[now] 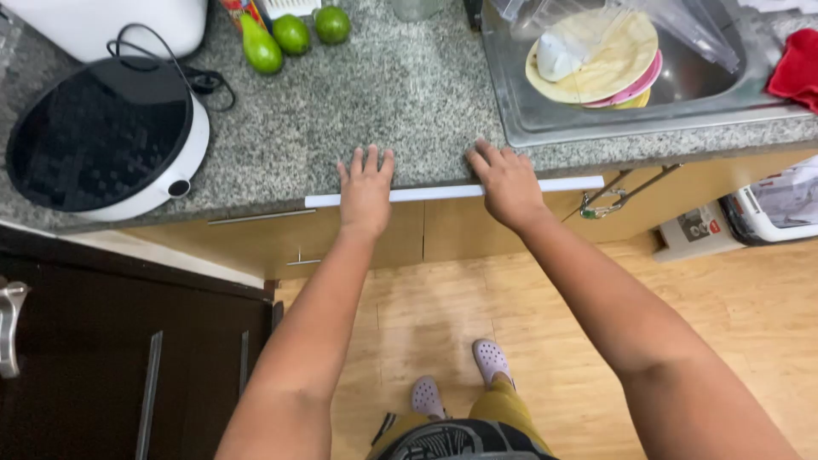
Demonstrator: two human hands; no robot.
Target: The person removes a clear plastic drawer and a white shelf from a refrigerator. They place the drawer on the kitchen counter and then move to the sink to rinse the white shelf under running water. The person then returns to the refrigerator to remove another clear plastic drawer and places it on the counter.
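Sink (545,128) beside hands (366,192), appliance (102,140) left.

The white strip (456,192) passes under both hands; the red cloth (794,68) seems edge-cropped.

A speckled grey granite countertop (409,94) is running across the upper part of the frame. A round black-and-white appliance (106,136) is sitting on it at the left, its black cord (200,78) trailing beside it. Three green fruits (291,36) are lying at the top centre. A steel sink (545,128) is sitting sunk into it at the upper right. Both hands, the left hand (366,192) and right hand (507,183), are resting on its front edge.
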